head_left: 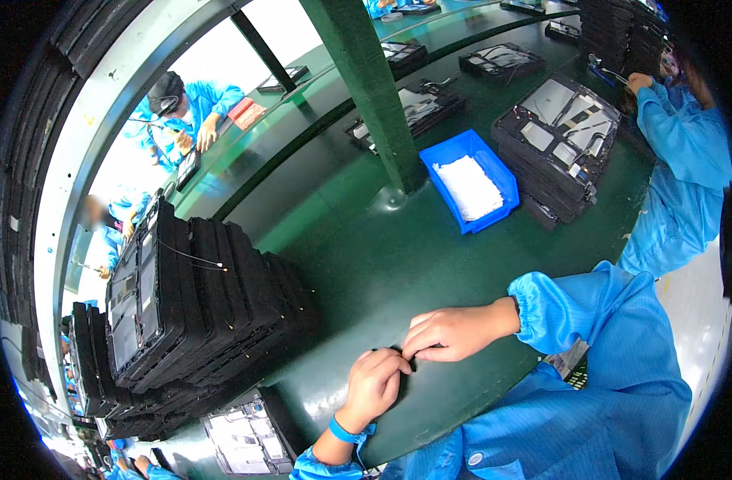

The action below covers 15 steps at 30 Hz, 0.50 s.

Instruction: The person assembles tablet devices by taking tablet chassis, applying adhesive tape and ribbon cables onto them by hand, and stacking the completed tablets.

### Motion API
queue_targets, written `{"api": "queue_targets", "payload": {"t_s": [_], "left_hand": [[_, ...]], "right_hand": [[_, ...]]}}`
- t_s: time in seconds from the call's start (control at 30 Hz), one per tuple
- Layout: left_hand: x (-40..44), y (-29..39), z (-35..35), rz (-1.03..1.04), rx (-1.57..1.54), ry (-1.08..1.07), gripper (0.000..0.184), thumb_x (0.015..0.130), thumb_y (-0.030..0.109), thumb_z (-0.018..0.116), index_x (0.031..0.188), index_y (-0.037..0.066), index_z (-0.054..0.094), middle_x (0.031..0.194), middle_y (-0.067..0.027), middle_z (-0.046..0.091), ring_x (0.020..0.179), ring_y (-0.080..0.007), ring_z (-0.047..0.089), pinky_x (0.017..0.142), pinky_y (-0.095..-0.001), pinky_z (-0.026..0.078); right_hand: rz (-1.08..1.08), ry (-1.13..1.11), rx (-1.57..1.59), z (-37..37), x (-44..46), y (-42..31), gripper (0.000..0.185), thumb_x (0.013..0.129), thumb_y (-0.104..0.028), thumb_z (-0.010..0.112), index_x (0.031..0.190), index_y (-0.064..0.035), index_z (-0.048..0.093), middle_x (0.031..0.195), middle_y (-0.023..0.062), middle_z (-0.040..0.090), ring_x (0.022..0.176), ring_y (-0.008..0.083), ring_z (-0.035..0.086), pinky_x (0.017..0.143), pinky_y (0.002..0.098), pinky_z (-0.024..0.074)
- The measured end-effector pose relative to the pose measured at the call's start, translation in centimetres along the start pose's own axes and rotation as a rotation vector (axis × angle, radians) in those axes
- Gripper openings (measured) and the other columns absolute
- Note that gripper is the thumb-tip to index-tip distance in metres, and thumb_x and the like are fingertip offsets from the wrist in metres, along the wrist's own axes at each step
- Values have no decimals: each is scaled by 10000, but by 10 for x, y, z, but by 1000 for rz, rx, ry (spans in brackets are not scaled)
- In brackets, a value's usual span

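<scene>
My left hand (pixel 374 382), with a blue wrist strap (pixel 346 433) on its wrist, is closed above the green tabletop (pixel 334 382). My right hand (pixel 452 333) meets it fingertip to fingertip, also closed. Something small and dark (pixel 412 362) shows at the fingertips of both hands; the fingers cover most of it, and I cannot make out its kind. To the left of my hands stand stacks of black trays (pixel 214 296), with thin cables hanging from their sides. A blue bin (pixel 506 180) holding small white pieces (pixel 470 188) sits beyond my right hand.
A green post (pixel 366 88) rises from the table. Stacked black trays with electronic parts (pixel 562 132) stand right of the bin, and another tray (pixel 250 436) lies at lower left. A co-worker's sleeve (pixel 682 132) is at the right; another person (pixel 182 112) works across the conveyor (pixel 262 172).
</scene>
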<state>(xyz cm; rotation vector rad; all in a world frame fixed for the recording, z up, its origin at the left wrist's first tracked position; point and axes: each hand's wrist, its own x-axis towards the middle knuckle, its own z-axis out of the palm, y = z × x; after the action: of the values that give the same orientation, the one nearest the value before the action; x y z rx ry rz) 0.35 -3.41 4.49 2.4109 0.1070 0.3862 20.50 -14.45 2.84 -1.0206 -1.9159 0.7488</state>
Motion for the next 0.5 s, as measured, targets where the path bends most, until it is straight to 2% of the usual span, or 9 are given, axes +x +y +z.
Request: {"api": "queue_targets", "payload": {"t_s": [0.27, 0.33, 0.37, 0.4, 0.47, 0.5], "left_hand": [[-1, -4, 2, 24, -11, 12, 155, 726, -11, 541, 803, 85, 635, 843, -99, 636, 768, -301, 602, 691, -380, 457], [1, -8, 4, -27, -167, 135, 178, 750, -40, 518, 819, 62, 645, 826, -116, 640, 737, -282, 606, 682, -362, 474], [2, -5, 6, -256, -349, 202, 182, 842, -47, 487, 820, 37, 647, 799, -94, 642, 708, -196, 595, 649, -314, 475], [11, 4, 4, -375, -465, 317, 195, 937, -11, 455, 884, 24, 639, 824, -55, 637, 708, -109, 562, 625, -261, 461], [41, 19, 1, -321, -590, 484, 157, 976, 36, 463, 976, 18, 619, 856, -36, 623, 731, -76, 545, 641, -236, 454], [56, 29, -3, -286, -573, 450, 130, 980, 42, 475, 1007, 19, 601, 864, -41, 619, 725, -79, 544, 643, -229, 452]], "right_hand": [[-2, -12, 4, 1, 1, 2, 177, 882, -99, 581, 1019, -15, 656, 989, 133, 661, 953, 313, 591, 864, 405, 464], [18, -18, 0, 1, 2, 2, 180, 880, -101, 578, 1017, -16, 656, 996, 136, 660, 955, 316, 590, 863, 408, 466], [30, -17, -1, 1, 2, 1, 181, 878, -102, 576, 1016, -16, 657, 1000, 137, 659, 955, 317, 590, 862, 410, 467], [1, -11, -32, 2, 1, -1, 183, 874, -101, 576, 1017, -18, 656, 988, 138, 657, 951, 318, 590, 858, 413, 469], [-60, -3, -97, 2, 2, -3, 188, 864, -99, 578, 1018, -23, 655, 963, 140, 651, 942, 319, 589, 849, 420, 472], [-80, -4, -195, 3, 1, -2, 199, 847, -90, 582, 1023, -26, 649, 931, 139, 638, 929, 321, 588, 840, 429, 476]]}}
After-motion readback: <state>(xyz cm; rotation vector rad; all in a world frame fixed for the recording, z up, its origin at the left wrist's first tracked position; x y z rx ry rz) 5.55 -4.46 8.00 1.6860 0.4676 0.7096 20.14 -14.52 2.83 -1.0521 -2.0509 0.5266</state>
